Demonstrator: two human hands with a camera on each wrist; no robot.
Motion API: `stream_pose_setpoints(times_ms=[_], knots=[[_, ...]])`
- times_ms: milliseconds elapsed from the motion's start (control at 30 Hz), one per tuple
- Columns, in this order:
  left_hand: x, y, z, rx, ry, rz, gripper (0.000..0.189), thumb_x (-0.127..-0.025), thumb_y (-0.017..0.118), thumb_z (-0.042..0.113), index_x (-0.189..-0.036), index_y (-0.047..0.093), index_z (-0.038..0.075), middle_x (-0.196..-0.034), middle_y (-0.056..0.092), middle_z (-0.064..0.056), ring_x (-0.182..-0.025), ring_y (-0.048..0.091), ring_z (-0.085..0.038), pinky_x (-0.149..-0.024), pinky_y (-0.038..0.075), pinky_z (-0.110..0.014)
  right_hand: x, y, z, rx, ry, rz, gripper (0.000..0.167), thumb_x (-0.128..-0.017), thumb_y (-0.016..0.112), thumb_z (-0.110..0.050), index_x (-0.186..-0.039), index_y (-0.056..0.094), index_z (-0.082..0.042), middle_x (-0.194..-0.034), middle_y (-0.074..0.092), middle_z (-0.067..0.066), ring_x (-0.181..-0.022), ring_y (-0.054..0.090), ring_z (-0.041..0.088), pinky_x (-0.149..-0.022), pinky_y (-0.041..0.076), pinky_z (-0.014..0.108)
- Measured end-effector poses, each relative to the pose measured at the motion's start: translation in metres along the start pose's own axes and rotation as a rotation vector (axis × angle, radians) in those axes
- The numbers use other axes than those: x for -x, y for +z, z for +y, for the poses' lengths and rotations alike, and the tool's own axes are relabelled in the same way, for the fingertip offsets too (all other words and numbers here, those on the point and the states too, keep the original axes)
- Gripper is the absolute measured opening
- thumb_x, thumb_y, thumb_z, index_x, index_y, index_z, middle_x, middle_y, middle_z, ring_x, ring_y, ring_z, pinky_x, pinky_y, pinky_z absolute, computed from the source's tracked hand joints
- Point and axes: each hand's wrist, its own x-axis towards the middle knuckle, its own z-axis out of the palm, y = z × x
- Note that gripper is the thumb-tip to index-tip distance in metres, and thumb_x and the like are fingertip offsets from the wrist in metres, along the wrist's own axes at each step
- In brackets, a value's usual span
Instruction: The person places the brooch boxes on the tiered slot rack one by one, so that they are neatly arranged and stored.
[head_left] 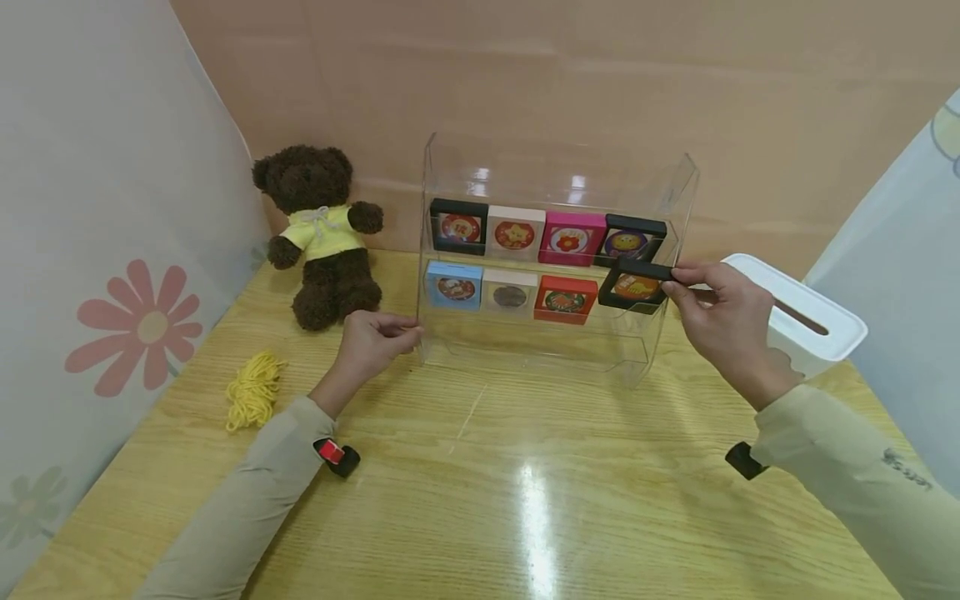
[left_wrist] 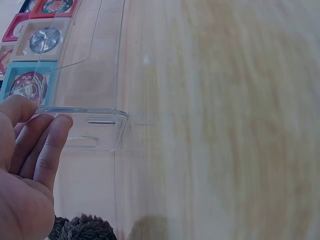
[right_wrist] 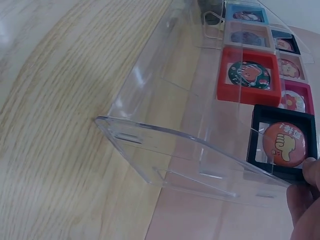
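Observation:
A clear acrylic display stand [head_left: 517,175] holds two rows of small square framed boxes with round badges. My right hand [head_left: 723,321] pinches the right edge of a black framed box [head_left: 637,287] at the end of the lower row. In the right wrist view its orange badge [right_wrist: 284,145] shows a thumbs-down drawing. Beside it sits a red box [head_left: 566,298], then a pale one [head_left: 510,293] and a light blue one [head_left: 453,286]. At the stand's left side panel, my left hand [head_left: 375,342] pinches the edge between thumb and fingers.
Black, pale, magenta and black boxes fill the stand's upper row. Left of it leans a brown teddy bear [head_left: 326,237] in a yellow top, with a bundle of yellow yarn [head_left: 255,390] in front. A white tissue box [head_left: 817,325] stands behind my right hand.

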Motion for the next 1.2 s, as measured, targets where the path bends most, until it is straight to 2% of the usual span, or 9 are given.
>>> stream_pose_setpoints(times_ms=[167,233,400,533,767,967,1200], knots=[[0.001,0.0,-0.001,-0.018,-0.011,-0.003,0.017,-0.084,0.074,0.014,-0.093,0.075,-0.001,-0.076,0.071,-0.011,-0.067,0.068,-0.016,-0.056,0.058,-0.03,0.006,0.002,0.003,0.024,-0.054,-0.03,0.014,-0.072,0.078,0.009,-0.085,0.072,0.005,-0.09,0.07,0.014,-0.078,0.051,-0.015,-0.065,0.041,0.001],[0.002,0.0,-0.001,-0.022,-0.014,-0.002,0.017,-0.084,0.074,0.014,-0.093,0.076,-0.001,-0.077,0.071,-0.011,-0.067,0.068,-0.016,-0.056,0.057,-0.03,0.008,0.003,0.003,0.029,-0.06,-0.04,0.013,-0.073,0.078,0.008,-0.085,0.072,0.005,-0.09,0.071,0.014,-0.076,0.053,-0.011,-0.062,0.04,0.002],[0.003,0.001,-0.002,-0.022,-0.007,-0.001,0.017,-0.084,0.074,0.014,-0.094,0.076,0.0,-0.077,0.071,-0.011,-0.068,0.068,-0.016,-0.057,0.057,-0.03,0.012,0.007,0.003,0.061,-0.064,-0.053,0.012,-0.073,0.078,0.006,-0.084,0.074,0.003,-0.09,0.071,0.012,-0.071,0.062,0.013,-0.06,0.037,0.003],[0.003,0.001,-0.001,-0.014,-0.001,-0.001,0.017,-0.084,0.074,0.013,-0.093,0.076,-0.001,-0.078,0.071,-0.011,-0.067,0.068,-0.016,-0.057,0.058,-0.03,0.015,0.009,0.003,0.075,-0.081,-0.064,0.013,-0.072,0.079,0.006,-0.083,0.074,0.003,-0.089,0.071,0.013,-0.069,0.062,0.026,-0.059,0.036,0.004],[0.004,0.001,-0.001,-0.003,-0.001,-0.009,0.017,-0.085,0.073,0.012,-0.094,0.075,-0.002,-0.079,0.071,-0.012,-0.068,0.068,-0.016,-0.058,0.058,-0.031,0.018,0.011,0.005,0.093,-0.12,-0.088,0.013,-0.071,0.081,0.003,-0.084,0.076,0.002,-0.089,0.071,0.011,-0.067,0.058,0.026,-0.052,0.035,0.014],[0.004,0.0,-0.002,0.001,0.004,-0.003,0.018,-0.085,0.073,0.013,-0.094,0.075,-0.002,-0.079,0.071,-0.013,-0.067,0.068,-0.016,-0.059,0.058,-0.035,0.018,0.011,0.003,0.112,-0.122,-0.1,0.013,-0.071,0.081,0.004,-0.084,0.075,0.002,-0.089,0.071,0.012,-0.068,0.058,0.026,-0.049,0.036,0.021],[0.005,-0.001,-0.002,0.012,0.006,-0.004,0.018,-0.085,0.073,0.012,-0.094,0.075,-0.003,-0.078,0.07,-0.014,-0.065,0.068,-0.017,-0.059,0.058,-0.033,0.019,0.012,0.002,0.128,-0.137,-0.125,0.013,-0.074,0.078,0.004,-0.086,0.076,0.002,-0.092,0.071,0.011,-0.071,0.06,0.026,-0.051,0.032,0.02]])
